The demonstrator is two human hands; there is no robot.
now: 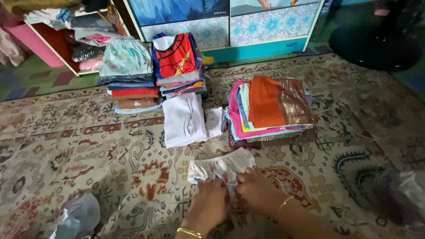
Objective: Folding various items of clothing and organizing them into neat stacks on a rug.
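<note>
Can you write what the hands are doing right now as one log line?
left hand: pinching small white printed cloth garment | right hand: pinching same garment | garment: on patterned carpet

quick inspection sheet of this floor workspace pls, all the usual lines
surface: patterned rug, lying flat.
job's things: small white printed garment spread on the rug.
clutter: three folded clothes stacks behind it, one topped by a red and blue shirt, one by an orange cloth, one by a pale green piece; folded white shirt; grey bag.
grippers: left hand and right hand both pinch the garment's near edge.
cables: nothing seen.
surroundings: blue cabinet, open shelf with clothes.
</note>
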